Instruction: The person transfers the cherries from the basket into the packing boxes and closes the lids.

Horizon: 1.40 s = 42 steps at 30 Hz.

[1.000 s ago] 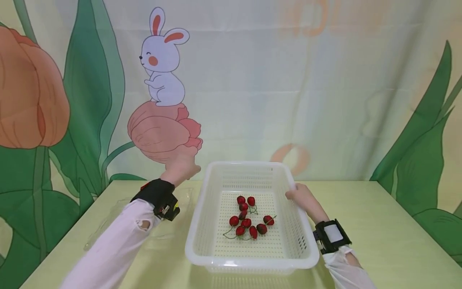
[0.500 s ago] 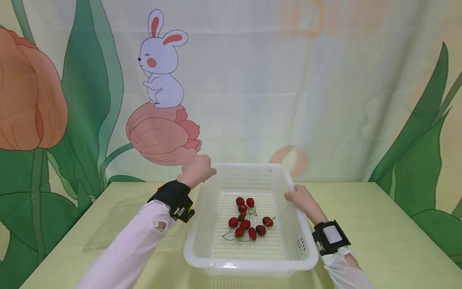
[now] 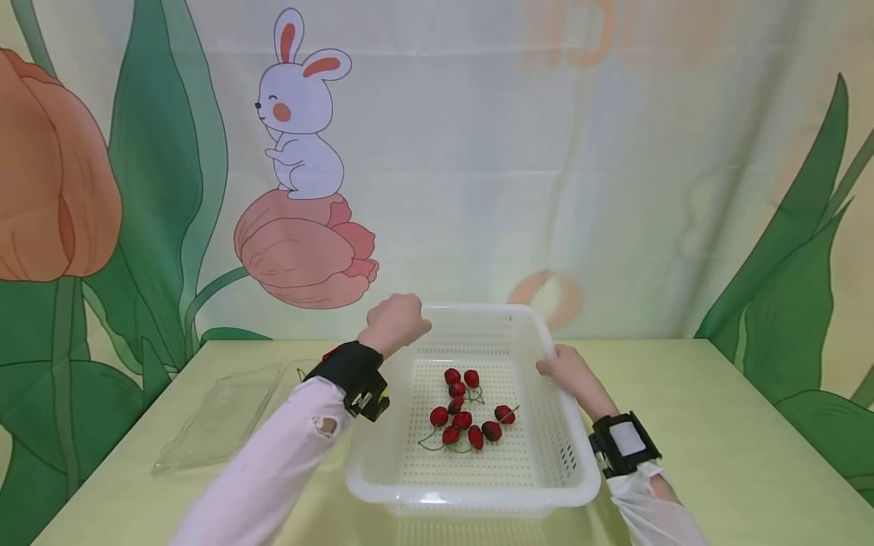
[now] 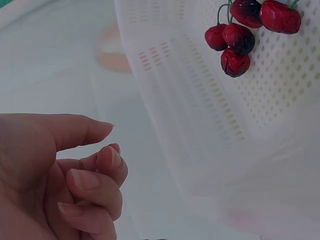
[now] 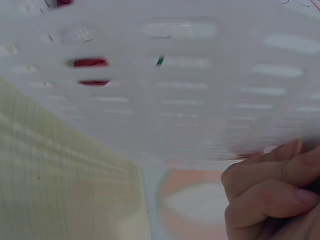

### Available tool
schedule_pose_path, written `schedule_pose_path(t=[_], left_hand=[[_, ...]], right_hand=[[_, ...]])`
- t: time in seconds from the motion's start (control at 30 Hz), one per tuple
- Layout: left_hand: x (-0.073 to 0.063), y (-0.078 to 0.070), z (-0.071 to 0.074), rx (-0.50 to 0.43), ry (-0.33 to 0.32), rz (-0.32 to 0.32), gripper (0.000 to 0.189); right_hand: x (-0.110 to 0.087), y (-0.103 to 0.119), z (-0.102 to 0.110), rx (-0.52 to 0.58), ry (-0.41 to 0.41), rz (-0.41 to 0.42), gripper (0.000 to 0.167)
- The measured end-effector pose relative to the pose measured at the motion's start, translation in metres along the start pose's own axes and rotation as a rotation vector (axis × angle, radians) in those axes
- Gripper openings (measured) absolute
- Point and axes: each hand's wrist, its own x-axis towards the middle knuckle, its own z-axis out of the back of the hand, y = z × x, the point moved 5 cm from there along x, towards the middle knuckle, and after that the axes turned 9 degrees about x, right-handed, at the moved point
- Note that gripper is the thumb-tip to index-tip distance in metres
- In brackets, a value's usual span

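A white plastic basket (image 3: 471, 497) with slotted sides and a perforated floor holds several red cherries (image 3: 462, 419), some with green stems. My right hand (image 3: 573, 373) grips its right rim; in the right wrist view, curled fingers (image 5: 272, 192) lie at the outer wall. My left hand (image 3: 397, 322) is raised by the far left corner of the basket, overlapping the rim in the head view. In the left wrist view its fingers (image 4: 95, 192) are loosely curled, the thumb stands apart from them, and nothing shows between.
Left of the basket, a clear plastic box (image 3: 212, 417) lies on the pale yellow-green table (image 3: 724, 440), partly hidden by my left sleeve. A green stem (image 3: 301, 373) shows there. A printed curtain (image 3: 464, 174) hangs behind the table.
My left hand has moved right from over the clear box to the basket's far left corner, uncovering more of the box. My right hand keeps its grip on the rim.
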Motion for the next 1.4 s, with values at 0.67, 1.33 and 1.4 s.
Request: schedule_pose_path(t=[0.67,1.33,1.4], left_hand=[[-0.006,-0.045,-0.032,-0.085,0.000,-0.115,0.024],[-0.008,-0.087,-0.071,-0.031,0.056,-0.268,0.031],[-0.008,-0.090,-0.075,-0.028,0.060,-0.304,0.032]], right_hand=[[0.003,-0.004,0.002,-0.035,-0.020,-0.018,0.035],[0.004,-0.004,0.004,-0.058,-0.016,-0.013,0.035],[0.005,-0.004,0.004,-0.074,-0.024,-0.012,0.034]])
